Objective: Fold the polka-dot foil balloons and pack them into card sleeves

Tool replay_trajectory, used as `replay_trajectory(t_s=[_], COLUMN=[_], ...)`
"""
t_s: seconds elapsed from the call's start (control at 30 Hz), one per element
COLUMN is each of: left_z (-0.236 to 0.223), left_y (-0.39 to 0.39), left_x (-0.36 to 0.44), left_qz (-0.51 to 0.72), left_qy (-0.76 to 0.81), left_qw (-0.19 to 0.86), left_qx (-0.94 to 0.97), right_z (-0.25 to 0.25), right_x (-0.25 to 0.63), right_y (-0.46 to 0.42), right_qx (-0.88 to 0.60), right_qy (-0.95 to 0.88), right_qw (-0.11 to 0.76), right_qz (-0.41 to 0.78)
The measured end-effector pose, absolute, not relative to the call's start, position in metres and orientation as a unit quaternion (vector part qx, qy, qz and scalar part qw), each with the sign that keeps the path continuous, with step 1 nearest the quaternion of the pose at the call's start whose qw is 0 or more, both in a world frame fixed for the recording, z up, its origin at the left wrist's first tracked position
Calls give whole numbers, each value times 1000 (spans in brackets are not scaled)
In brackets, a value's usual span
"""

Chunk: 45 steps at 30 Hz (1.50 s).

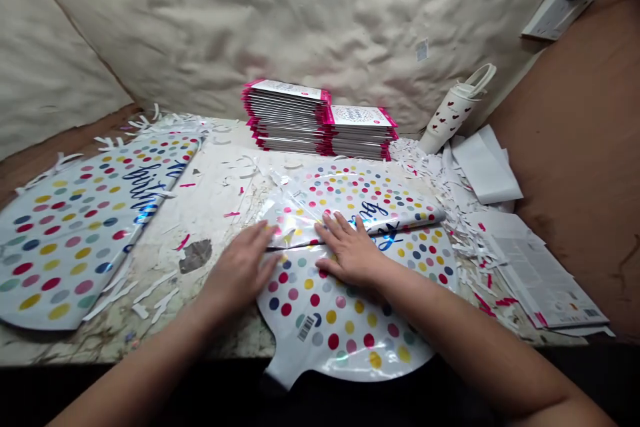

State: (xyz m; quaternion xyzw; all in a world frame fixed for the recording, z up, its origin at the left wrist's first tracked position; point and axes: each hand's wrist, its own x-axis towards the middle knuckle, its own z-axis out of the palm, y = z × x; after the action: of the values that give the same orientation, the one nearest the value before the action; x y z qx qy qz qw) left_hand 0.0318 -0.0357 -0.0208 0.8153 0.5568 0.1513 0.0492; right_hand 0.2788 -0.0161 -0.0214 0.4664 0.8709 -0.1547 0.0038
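A flat white foil balloon (345, 320) with coloured dots lies in front of me, its far part folded over toward me. Blue lettering shows at the fold, and a barcode and a short tail are at the near left. My right hand (350, 250) rests on the fold with its fingers spread. At the balloon's left edge, my left hand (243, 267) touches the folded layer, thumb and fingers apart. A second dotted foil balloon (65, 233), also folded, lies on the table's left side.
Two stacks of pink-edged packets (290, 120) stand against the back wall. A white tumbler (447, 117) with hearts leans at the right, near paper sheets (487, 163) and a printed packet (545, 280). Paper shreds (155, 297) litter the worn table (235, 327). A socket strip (555, 10) hangs upper right.
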Motion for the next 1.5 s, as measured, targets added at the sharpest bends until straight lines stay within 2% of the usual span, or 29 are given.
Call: replay_trajectory(t_s=[0.1, 0.2, 0.27, 0.33, 0.43, 0.5, 0.53, 0.63, 0.73, 0.8, 0.87, 0.93, 1.0, 1.07, 1.17, 1.27, 1.33, 1.5], left_z=[-7, -6, -7, -2, 11, 13, 9, -16, -43, -48, -44, -35, -28, -25, -30, -36, -37, -35], left_y=[-25, -14, -8, -3, -3, -10, -16, -35, -46, -47, -45, -43, -41, -39, -39, -40, -40, -40], left_x=[12, 3, 0, -3, 1, 17, 30, 68, 84, 82, 82, 93, 114, 140, 168, 175, 174, 177], left_qz=[202, 183, 166, 123, 74, 105, 127, 105, 43, 20, 12, 25, 44, 40, 2, 0, 6, 27], left_qy=[659, 644, 627, 646, 717, 682, 633, 460, 451, 458, 462, 468, 469, 472, 489, 498, 503, 516], left_qw=[224, 433, 494, 464, 223, 81, 47, 34, 32, 47, 60, 60, 56, 70, 106, 117, 121, 144], left_qx=[689, 603, 579, 593, 656, 720, 762, 881, 891, 888, 885, 881, 880, 878, 866, 859, 856, 844], right_z=[-34, -40, -40, -40, -38, -36, -36, -36, -38, -39, -38, -35, -31, -30, -33, -38, -36, 1], right_x=[278, 283, 284, 284, 280, 276, 274, 282, 329, 377, 420, 440, 433, 410, 382, 389, 402, 373], right_y=[-24, -21, -20, -20, -22, -23, -24, -25, -27, -31, -40, -51, -64, -74, -76, -57, -41, -18], right_qx=[487, 489, 488, 492, 499, 500, 501, 501, 538, 625, 740, 784, 730, 649, 674, 767, 776, 727], right_qy=[853, 853, 855, 853, 848, 846, 846, 846, 823, 762, 662, 619, 681, 760, 737, 616, 569, 581], right_qw=[21, 18, 16, 13, 11, 11, 9, -11, -14, -4, -7, -30, -47, -44, -43, -127, -197, -313], right_qz=[-187, -178, -173, -172, -178, -182, -182, -179, -184, -171, -120, -42, 4, -4, -40, -127, -187, -191])
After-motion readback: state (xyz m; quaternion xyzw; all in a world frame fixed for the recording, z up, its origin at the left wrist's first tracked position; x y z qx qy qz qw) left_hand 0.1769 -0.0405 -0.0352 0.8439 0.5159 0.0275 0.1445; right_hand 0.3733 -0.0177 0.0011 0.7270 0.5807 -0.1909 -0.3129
